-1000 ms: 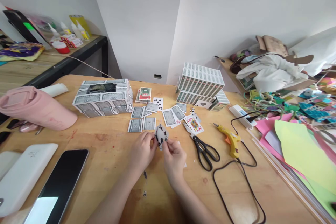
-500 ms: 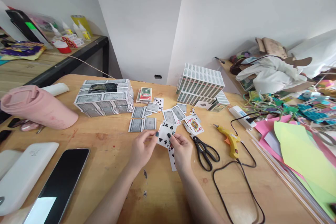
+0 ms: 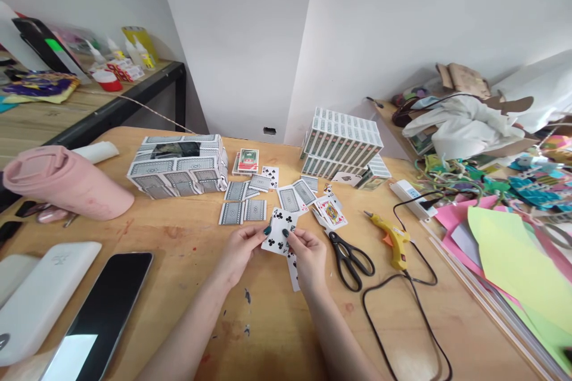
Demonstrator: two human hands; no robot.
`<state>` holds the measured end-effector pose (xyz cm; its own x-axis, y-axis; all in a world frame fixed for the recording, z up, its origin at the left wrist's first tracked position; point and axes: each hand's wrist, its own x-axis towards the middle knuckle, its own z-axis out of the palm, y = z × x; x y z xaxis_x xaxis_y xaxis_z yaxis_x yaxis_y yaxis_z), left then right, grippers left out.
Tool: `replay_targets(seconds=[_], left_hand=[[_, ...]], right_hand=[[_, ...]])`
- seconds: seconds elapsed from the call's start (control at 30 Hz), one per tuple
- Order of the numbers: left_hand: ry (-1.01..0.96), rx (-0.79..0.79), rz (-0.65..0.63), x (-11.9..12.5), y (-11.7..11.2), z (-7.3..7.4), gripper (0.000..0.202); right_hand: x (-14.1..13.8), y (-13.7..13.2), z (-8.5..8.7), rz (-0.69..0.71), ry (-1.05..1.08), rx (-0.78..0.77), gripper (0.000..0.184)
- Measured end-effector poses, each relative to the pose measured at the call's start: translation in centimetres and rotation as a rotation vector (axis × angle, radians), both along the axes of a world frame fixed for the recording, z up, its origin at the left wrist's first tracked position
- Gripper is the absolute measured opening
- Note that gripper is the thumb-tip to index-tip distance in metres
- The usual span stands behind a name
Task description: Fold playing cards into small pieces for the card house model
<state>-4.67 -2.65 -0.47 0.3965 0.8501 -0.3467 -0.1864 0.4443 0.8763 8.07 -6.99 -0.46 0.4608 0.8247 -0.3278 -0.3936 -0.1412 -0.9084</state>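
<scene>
both hands, left hand (image 3: pixel 241 248), right hand (image 3: pixel 308 256), pinching a clubs card (image 3: pixel 279 230) above wooden table (image 3: pixel 179 250), scissors (image 3: pixel 351 256) nearby

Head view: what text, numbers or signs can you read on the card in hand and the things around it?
club card, pinched by left hand and right hand: four club pips; corner index too small to read.
spade card: spade pips, number blurred.
face card: letter unreadable.
card box: print blurred.
white power bank: faint logo, unreadable.
No text reads clearly enough to quote.
</scene>
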Motion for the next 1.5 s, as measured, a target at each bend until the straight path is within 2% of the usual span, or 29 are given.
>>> replay_targets(seconds=[0.1, 0.2, 0.3, 0.37, 0.47, 0.57, 0.7, 0.8, 0.87, 1.03, 1.2, 1.3, 1.5], left_hand=[[0.153, 0.086, 0.010, 0.1, -0.1, -0.2, 0.028], [0.351, 0.275, 0.033, 0.2, -0.3, -0.3, 0.026], [0.407, 0.422, 0.004, -0.1, -0.2, 0.1, 0.024], [0.343, 0.403, -0.045, -0.5, 0.0, 0.4, 0.020], [0.198, 0.233, -0.137, -1.3, 0.5, 0.9, 0.021], [0.162, 0.109, -0.165, -1.7, 0.8, 0.9, 0.020], [0.269, 0.115, -0.048, -1.4, 0.7, 0.2, 0.016], [0.417, 0.243, 0.082, -0.9, 0.2, -0.7, 0.018], [0.482, 0.332, 0.122, -0.6, -0.1, -1.1, 0.018], [0.496, 0.350, 0.153, -0.1, -0.6, -0.4, 0.024], [0.509, 0.373, 0.253, 0.3, -0.9, 0.0, 0.029], [0.579, 0.459, 0.287, 0.6, -1.2, -0.5, 0.031], [0.782, 0.667, 0.276, 0.7, -1.2, -1.0, 0.030]], right_hand=[[0.0, -0.1, 0.1, 0.029, 0.018, -0.006, 0.025], [0.4, 0.0, 0.0, 0.052, 0.003, -0.019, 0.027], [1.1, 0.2, -0.3, 0.124, -0.013, -0.029, 0.027], [1.5, 0.3, -0.4, 0.182, -0.014, -0.031, 0.027], [1.9, 0.2, -0.3, 0.240, -0.017, -0.032, 0.027], [1.8, 0.2, -0.2, 0.302, -0.039, -0.024, 0.026], [1.3, 0.2, -0.2, 0.328, -0.109, -0.031, 0.023], [1.2, 0.3, -0.4, 0.319, -0.111, -0.017, 0.020], [1.2, 0.4, -0.4, 0.313, -0.101, -0.018, 0.020], [1.1, 0.3, -0.2, 0.325, -0.030, -0.026, 0.024], [0.4, 0.2, -0.7, 0.369, 0.030, -0.008, 0.027], [0.3, 0.2, -0.7, 0.376, 0.047, -0.003, 0.029], [0.7, 0.2, 0.0, 0.422, 0.055, 0.002, 0.029]])
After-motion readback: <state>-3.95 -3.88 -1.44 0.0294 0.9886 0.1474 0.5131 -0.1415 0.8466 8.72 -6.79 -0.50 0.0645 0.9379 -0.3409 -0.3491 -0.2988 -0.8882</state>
